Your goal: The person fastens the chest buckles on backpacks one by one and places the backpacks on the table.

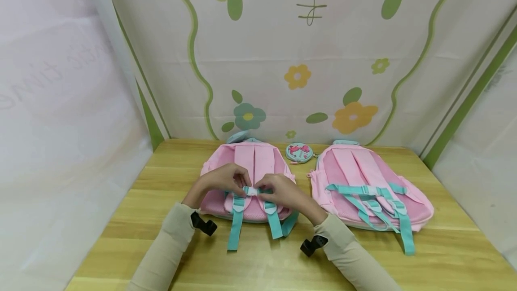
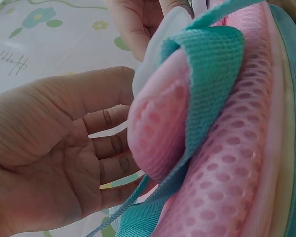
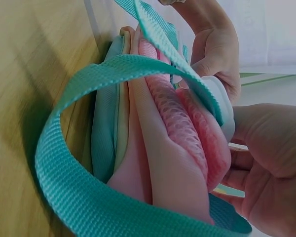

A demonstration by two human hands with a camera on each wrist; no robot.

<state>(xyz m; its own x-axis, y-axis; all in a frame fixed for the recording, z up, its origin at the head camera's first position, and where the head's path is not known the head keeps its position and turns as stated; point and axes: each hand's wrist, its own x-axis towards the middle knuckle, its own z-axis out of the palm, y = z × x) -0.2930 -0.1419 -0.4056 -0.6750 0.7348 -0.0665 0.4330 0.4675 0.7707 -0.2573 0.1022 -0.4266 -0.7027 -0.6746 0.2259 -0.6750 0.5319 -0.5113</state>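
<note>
A pink backpack (image 1: 264,156) lies on the table with its shoulder straps facing up. Across those straps runs a teal chest strap with a white side-release buckle (image 1: 251,191) at its middle. My left hand (image 1: 227,178) pinches the buckle's left end with thumb and fingers. From the other side, my right hand (image 1: 281,191) holds its right end, the two hands almost meeting. In the left wrist view, a teal webbing strap (image 2: 214,64) wraps the padded pink strap end (image 2: 160,118), partly hiding my left fingertips. A loose teal strap (image 3: 71,123) loops out in the right wrist view.
A second pink backpack (image 1: 387,169) lies to the right, its teal chest strap buckled across. Between the backpacks, near the back edge, sits a small round pouch (image 1: 299,152) with a red picture. A floral curtain (image 1: 262,48) hangs behind the wooden table (image 1: 133,232).
</note>
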